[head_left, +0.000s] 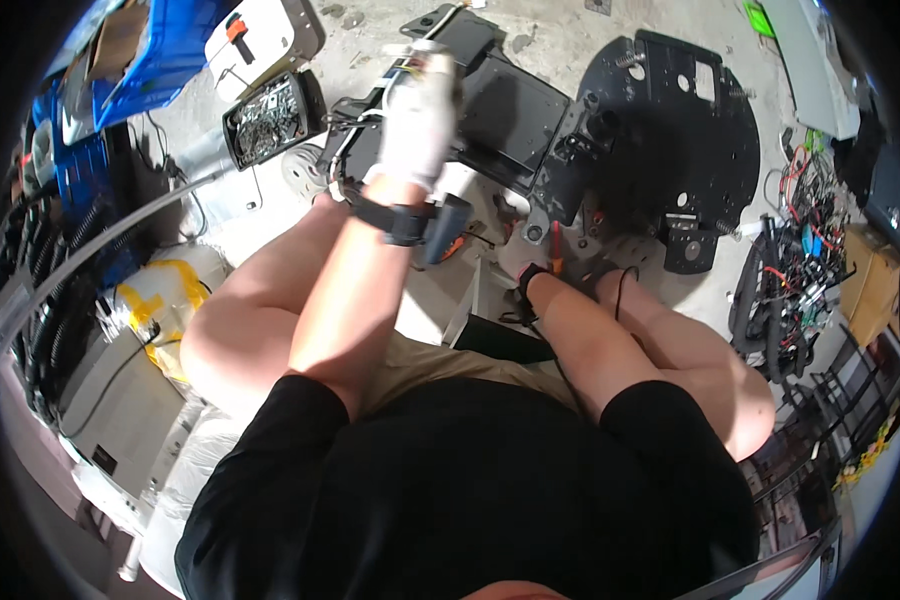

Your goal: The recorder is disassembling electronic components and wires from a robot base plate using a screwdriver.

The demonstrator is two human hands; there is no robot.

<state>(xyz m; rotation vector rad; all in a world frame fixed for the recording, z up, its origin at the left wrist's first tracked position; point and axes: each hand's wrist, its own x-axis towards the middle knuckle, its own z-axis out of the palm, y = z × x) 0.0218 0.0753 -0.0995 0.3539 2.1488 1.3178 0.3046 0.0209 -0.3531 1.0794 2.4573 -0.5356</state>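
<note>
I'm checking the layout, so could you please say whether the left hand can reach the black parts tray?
Probably yes: the black parts tray is uncovered, left of the left hand, with mainly the left edge of the black frame between.

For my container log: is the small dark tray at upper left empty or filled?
Filled: the dark tray holds many small metallic pieces.

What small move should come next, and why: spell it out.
Probably bring the black-strapped right hand up to steady the near edge of the black, flat-panelled assembly: the white-gloved left hand, blurred, is over its left part, while the right hand sits low, near that edge and beside a slim orange-red item.
</note>
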